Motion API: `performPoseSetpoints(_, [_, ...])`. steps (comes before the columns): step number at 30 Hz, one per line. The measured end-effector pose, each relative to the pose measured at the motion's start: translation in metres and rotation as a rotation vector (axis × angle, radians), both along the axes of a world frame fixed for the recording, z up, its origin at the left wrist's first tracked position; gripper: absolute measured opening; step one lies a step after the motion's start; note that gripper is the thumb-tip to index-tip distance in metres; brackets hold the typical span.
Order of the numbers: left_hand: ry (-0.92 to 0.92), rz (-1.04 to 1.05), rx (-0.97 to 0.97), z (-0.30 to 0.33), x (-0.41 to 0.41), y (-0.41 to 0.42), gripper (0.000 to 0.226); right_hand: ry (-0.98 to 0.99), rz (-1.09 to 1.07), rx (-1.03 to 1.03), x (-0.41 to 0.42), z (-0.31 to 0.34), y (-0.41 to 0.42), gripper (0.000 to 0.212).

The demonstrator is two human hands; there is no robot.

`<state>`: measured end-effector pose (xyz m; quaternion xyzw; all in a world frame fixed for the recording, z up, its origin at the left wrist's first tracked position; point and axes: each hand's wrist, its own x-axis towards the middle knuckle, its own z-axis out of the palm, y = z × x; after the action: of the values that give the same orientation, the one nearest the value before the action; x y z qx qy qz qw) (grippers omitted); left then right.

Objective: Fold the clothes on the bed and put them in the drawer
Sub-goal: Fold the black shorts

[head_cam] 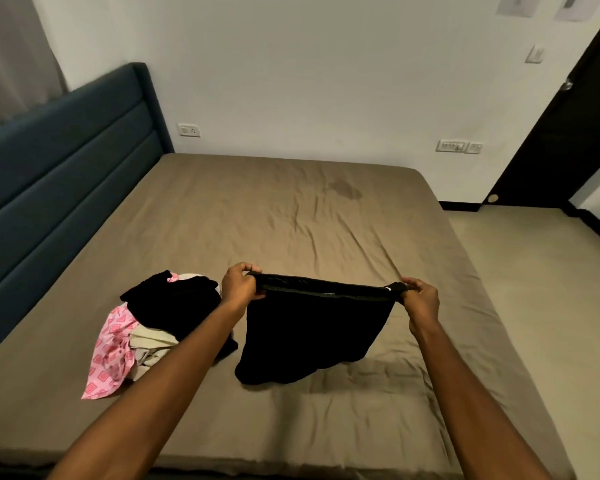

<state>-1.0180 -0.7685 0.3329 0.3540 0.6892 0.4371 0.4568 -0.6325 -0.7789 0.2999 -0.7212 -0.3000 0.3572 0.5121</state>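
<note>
A black garment (312,334) hangs stretched by its waistband above the bed (291,220), its lower edge resting on the brown sheet. My left hand (239,284) grips the band's left end and my right hand (420,299) grips its right end. Just left of it on the sheet lies a pile of clothes (153,327): a black piece on top, a cream piece under it, and a pink patterned piece (113,355) spilling toward the near left. No drawer is in view.
A dark blue padded headboard (59,168) runs along the bed's left side. White wall with sockets stands behind the bed. A dark door (568,133) is at the far right, with beige floor (534,271) beside the bed's right edge.
</note>
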Motion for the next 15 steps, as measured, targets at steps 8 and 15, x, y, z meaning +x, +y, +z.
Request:
performPoseSetpoints(8, [0.079,-0.047,-0.16,-0.01,0.045,0.086,0.033,-0.267,0.11,-0.155,0.033,-0.019,0.075,0.038])
performPoseSetpoints(15, [0.001,0.01,-0.096,-0.012,0.081,0.184,0.04,-0.18,0.221,-0.195,0.059,-0.007,0.175,0.042])
